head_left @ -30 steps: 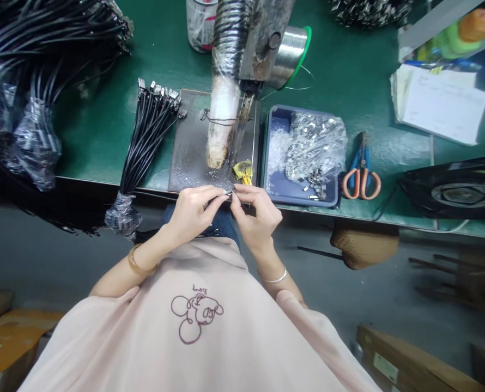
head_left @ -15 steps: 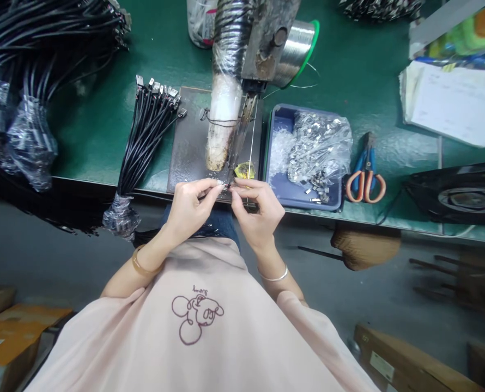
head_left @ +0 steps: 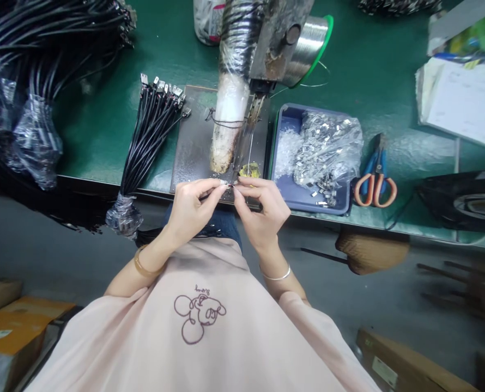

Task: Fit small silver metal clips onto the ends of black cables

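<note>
My left hand (head_left: 195, 209) and my right hand (head_left: 262, 209) meet near the table's front edge, fingertips almost touching. Each is pinched closed on something too small to make out; a bit of metal shows between the fingertips. Just above them are the soldering tool's narrow tip (head_left: 242, 144) and a yellow sponge (head_left: 249, 170) on a dark plate (head_left: 193, 141). A white, stained, wrapped tube (head_left: 228, 117) points down at the plate. Left of it lies a bundle of black cables (head_left: 148, 130) with metal connectors at their upper ends.
A blue tray (head_left: 283, 200) with bagged metal connectors sits right of the plate, then orange-handled pliers (head_left: 376, 182). A solder wire spool (head_left: 308, 51) is behind. More black cables (head_left: 54, 32) lie at the far left, papers (head_left: 459, 100) at the right.
The view has shifted slightly, so table items appear a little further right. My hands stay pinched together at the plate's front edge, with the fingertips slightly lower relative to the tool's tip.
</note>
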Motion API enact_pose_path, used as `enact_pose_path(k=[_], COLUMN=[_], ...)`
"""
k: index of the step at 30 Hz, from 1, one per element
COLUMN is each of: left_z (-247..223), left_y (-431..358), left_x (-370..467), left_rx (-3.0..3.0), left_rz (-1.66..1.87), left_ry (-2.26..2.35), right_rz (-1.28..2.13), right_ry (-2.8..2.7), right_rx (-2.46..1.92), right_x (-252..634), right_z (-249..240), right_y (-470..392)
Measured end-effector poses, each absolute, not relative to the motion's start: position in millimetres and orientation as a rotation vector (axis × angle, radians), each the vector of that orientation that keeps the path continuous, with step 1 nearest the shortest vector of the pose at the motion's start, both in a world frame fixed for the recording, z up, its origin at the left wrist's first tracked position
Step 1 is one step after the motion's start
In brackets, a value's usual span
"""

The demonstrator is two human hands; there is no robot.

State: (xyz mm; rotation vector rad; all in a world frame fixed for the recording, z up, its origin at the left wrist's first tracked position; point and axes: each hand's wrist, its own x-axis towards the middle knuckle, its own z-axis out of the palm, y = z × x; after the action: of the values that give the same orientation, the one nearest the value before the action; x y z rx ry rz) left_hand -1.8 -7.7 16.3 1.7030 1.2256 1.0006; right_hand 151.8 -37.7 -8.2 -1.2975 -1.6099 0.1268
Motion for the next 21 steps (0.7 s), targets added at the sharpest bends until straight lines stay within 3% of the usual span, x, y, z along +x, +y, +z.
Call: enact_pose_path(k=[21], left_z=[14.2], left_y=[-8.8], left_x=[-3.3], left_rx=[1.751], left_rz=[1.018], left_ry=[1.202], right_rz=[0.128], right_ry=[-1.670], right_rx=[-1.271], right_x=[156.5], right_z=[-9.9], right_y=[-35.8])
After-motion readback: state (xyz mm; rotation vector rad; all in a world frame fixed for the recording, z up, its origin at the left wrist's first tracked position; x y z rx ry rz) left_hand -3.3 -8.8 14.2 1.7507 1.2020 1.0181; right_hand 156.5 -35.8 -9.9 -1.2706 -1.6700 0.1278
